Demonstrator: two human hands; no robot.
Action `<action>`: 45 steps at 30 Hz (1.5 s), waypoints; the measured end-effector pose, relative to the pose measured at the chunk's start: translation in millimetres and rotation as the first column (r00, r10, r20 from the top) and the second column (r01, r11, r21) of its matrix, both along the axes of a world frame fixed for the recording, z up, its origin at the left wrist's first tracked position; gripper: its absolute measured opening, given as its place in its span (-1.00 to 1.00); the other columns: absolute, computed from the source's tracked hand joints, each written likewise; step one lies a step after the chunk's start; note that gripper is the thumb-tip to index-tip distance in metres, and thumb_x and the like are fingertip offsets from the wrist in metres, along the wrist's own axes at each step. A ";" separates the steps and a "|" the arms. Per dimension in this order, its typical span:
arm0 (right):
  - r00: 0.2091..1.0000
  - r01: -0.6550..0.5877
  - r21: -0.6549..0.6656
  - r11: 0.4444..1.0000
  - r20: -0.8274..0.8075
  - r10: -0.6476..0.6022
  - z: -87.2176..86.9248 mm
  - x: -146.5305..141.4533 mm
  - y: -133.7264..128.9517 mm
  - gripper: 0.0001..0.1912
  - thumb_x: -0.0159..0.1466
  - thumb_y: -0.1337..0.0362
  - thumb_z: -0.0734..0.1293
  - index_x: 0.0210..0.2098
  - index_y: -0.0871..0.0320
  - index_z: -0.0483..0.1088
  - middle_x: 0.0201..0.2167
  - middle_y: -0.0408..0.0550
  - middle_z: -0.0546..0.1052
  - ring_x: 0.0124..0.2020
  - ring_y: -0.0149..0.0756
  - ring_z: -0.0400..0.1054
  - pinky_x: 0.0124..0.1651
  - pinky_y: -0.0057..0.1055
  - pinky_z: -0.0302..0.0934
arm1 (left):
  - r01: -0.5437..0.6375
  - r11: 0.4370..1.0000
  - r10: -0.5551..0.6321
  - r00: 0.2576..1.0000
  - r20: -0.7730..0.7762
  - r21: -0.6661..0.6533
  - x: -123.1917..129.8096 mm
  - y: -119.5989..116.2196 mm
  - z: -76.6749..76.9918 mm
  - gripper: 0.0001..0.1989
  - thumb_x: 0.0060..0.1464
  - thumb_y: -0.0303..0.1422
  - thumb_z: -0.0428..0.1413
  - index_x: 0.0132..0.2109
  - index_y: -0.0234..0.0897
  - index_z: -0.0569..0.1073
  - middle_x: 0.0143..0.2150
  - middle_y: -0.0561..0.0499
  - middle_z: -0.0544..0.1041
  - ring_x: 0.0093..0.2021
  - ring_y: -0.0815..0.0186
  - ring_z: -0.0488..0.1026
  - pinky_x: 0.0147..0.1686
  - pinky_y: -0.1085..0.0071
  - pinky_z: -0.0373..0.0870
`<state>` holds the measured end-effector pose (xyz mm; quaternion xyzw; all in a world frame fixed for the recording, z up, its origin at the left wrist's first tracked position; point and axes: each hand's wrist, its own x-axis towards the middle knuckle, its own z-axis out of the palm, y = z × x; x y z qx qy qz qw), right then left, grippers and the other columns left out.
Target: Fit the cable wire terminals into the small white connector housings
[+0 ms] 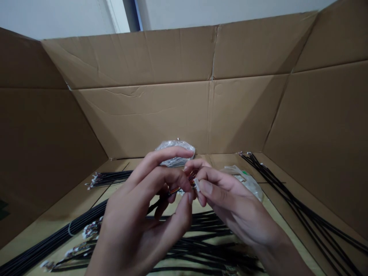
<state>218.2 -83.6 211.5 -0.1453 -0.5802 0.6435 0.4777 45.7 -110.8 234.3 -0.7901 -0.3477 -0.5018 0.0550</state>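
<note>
Close together in the middle, my two hands work on the end of one black cable. My left hand [155,203] pinches the thin coloured wires [174,190] that come out of the black cable [157,204]. My right hand [227,191] grips a small white connector [196,184] between thumb and fingers, at the tips of those wires. The fingers partly hide where the wires enter the connector. Below the hands lie several black cables [201,245] with white connectors [92,229] at their left ends.
Cardboard walls [143,111] stand at the back and sides. A tied black cable bundle [66,232] lies at left, another bundle [113,176] behind it. Loose black cables [293,199] run along the right. A clear plastic bag [175,145] sits at the back, another plastic bag [254,188] at right.
</note>
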 end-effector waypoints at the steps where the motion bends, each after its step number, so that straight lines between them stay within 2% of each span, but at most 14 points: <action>1: 1.000 0.018 0.018 1.000 0.020 -0.019 0.0 0.5 -0.9 -0.69 0.42 0.09 0.40 -0.41 0.08 0.43 -0.01 -0.07 0.39 0.12 -0.21 0.27 0.36 -0.25 0.02 | -0.012 1.000 0.012 1.000 -0.019 -0.007 0.2 0.4 0.1 -0.84 0.24 -0.53 0.07 -0.25 -0.17 0.44 0.07 -0.05 0.59 -0.03 0.27 0.66 -0.35 0.55 0.63; 4: 0.990 0.102 0.102 0.990 0.087 -0.111 0.3 1.8 -4.1 -0.70 0.47 0.07 0.34 -0.35 0.05 0.42 0.01 -0.12 0.35 0.08 -0.27 0.28 0.31 -0.30 0.06 | -0.025 1.000 0.024 0.997 -0.075 -0.012 -0.6 0.8 2.1 -0.85 0.25 -0.54 0.07 -0.25 -0.18 0.44 0.07 -0.06 0.59 0.00 0.27 0.67 -0.35 0.58 0.62; 8: 0.961 0.180 0.258 0.949 0.160 -0.226 1.9 3.9 -6.5 -0.68 0.50 0.04 0.29 -0.34 0.04 0.41 0.00 -0.13 0.32 0.14 -0.27 0.27 0.27 -0.34 0.11 | -0.008 1.000 0.007 0.997 -0.082 -0.020 -2.6 -0.3 3.9 -0.84 0.25 -0.55 0.08 -0.23 -0.17 0.43 0.07 -0.06 0.59 0.02 0.30 0.67 -0.40 0.66 0.59; 16: 0.893 0.268 0.398 0.877 0.240 -0.381 5.0 11.4 -10.5 -0.73 0.52 0.10 0.28 -0.30 0.01 0.45 0.02 -0.11 0.35 0.24 -0.25 0.25 0.29 -0.37 0.12 | -0.008 1.000 0.010 0.991 -0.132 0.022 -2.7 0.6 1.5 -0.83 0.29 -0.56 0.06 -0.16 -0.17 0.42 0.08 -0.09 0.59 0.07 0.36 0.63 -0.18 0.64 0.62; 21: 0.884 0.276 0.416 0.866 0.244 -0.399 5.5 11.6 -12.2 -0.73 0.52 0.09 0.28 -0.30 -0.01 0.44 0.00 -0.16 0.37 0.24 -0.30 0.25 0.29 -0.44 0.10 | -0.013 1.000 0.017 0.988 -0.153 0.025 -1.9 -1.4 0.4 -0.82 0.30 -0.56 0.03 -0.15 -0.15 0.41 0.10 -0.09 0.58 -0.01 0.35 0.67 -0.38 0.70 0.57; 23: 0.894 0.260 0.398 0.880 0.245 -0.375 5.6 11.5 -12.2 -0.73 0.52 0.10 0.28 -0.30 0.00 0.44 -0.01 -0.16 0.38 0.21 -0.32 0.27 0.27 -0.44 0.11 | -0.012 0.999 0.020 0.983 -0.181 0.045 -2.7 -1.9 1.2 -0.82 0.30 -0.56 0.03 -0.15 -0.15 0.40 0.09 -0.08 0.59 -0.01 0.35 0.66 -0.31 0.68 0.60; 28: 0.932 0.198 0.310 0.930 0.233 -0.276 6.1 13.7 -13.8 -0.72 0.51 0.11 0.29 -0.32 0.02 0.42 0.01 -0.17 0.42 0.10 -0.32 0.32 0.23 -0.39 0.17 | -0.013 0.994 0.039 0.968 -0.249 0.106 -5.3 -1.5 4.2 -0.81 0.29 -0.58 0.01 -0.10 -0.18 0.40 0.10 -0.11 0.59 0.04 0.31 0.64 0.06 0.50 0.60; 31: 0.930 0.195 0.303 0.933 0.246 -0.275 7.2 14.3 -14.6 -0.69 0.50 0.08 0.30 -0.35 0.03 0.43 0.02 -0.16 0.43 0.12 -0.31 0.32 0.25 -0.38 0.17 | -0.008 0.996 0.031 0.969 -0.246 0.093 -4.9 -1.5 3.4 -0.81 0.30 -0.58 0.03 -0.10 -0.19 0.42 0.09 -0.08 0.60 -0.01 0.33 0.64 0.08 0.51 0.58; 33: 0.912 0.227 0.338 0.914 0.256 -0.321 7.3 14.2 -13.9 -0.70 0.50 0.07 0.29 -0.33 0.02 0.46 0.03 -0.14 0.43 0.18 -0.29 0.31 0.29 -0.37 0.16 | -0.002 0.997 0.019 0.977 -0.211 0.081 -4.7 -1.7 1.7 -0.82 0.29 -0.56 0.04 -0.13 -0.17 0.42 0.08 -0.05 0.59 0.00 0.36 0.64 0.00 0.59 0.59; 35: 0.880 0.289 0.438 0.851 0.229 -0.417 6.4 14.9 -12.0 -0.80 0.49 0.10 0.32 -0.23 -0.02 0.50 0.07 -0.12 0.42 0.25 -0.25 0.28 0.34 -0.33 0.14 | -0.012 0.998 0.020 0.987 -0.160 0.056 -5.5 -2.1 0.6 -0.83 0.28 -0.56 0.07 -0.15 -0.15 0.43 0.09 -0.01 0.57 0.02 0.40 0.63 -0.08 0.67 0.57; 37: 0.842 0.343 0.567 0.749 0.168 -0.513 4.9 17.0 -9.6 -0.93 0.45 0.16 0.39 -0.10 -0.06 0.51 0.12 -0.12 0.40 0.28 -0.23 0.27 0.36 -0.30 0.16 | -0.023 1.000 0.026 0.992 -0.124 0.021 -7.2 -2.6 1.0 -0.82 0.27 -0.56 0.07 -0.16 -0.14 0.43 0.09 0.03 0.56 0.03 0.43 0.62 -0.11 0.71 0.55; 40: 0.788 0.370 0.727 0.578 0.083 -0.609 2.9 21.1 -6.4 -0.81 0.38 0.23 0.47 -0.02 -0.07 0.53 0.16 -0.14 0.40 0.23 -0.29 0.30 0.30 -0.40 0.23 | -0.018 1.000 0.016 0.993 -0.117 -0.015 -9.9 -3.5 3.5 -0.82 0.27 -0.54 0.06 -0.19 -0.12 0.42 0.07 0.06 0.56 0.05 0.46 0.61 -0.09 0.72 0.54; 42: 0.759 0.382 0.794 0.473 0.023 -0.651 2.3 22.9 -5.0 -0.82 0.37 0.27 0.48 -0.04 -0.04 0.54 0.16 -0.16 0.41 0.16 -0.36 0.34 0.23 -0.49 0.27 | -0.009 1.000 0.006 0.992 -0.123 -0.024 -10.6 -4.0 4.6 -0.82 0.27 -0.53 0.06 -0.20 -0.12 0.42 0.05 0.06 0.56 0.08 0.45 0.59 -0.15 0.74 0.54; 45: 0.740 0.391 0.839 0.379 -0.042 -0.671 2.4 23.6 -4.2 -0.83 0.37 0.35 0.47 -0.06 0.03 0.56 0.14 -0.15 0.44 0.05 -0.40 0.38 0.16 -0.52 0.32 | 0.014 0.999 -0.018 0.990 -0.140 -0.029 -10.3 -4.1 4.5 -0.82 0.28 -0.53 0.06 -0.20 -0.11 0.42 0.05 0.05 0.56 0.09 0.44 0.60 -0.24 0.74 0.55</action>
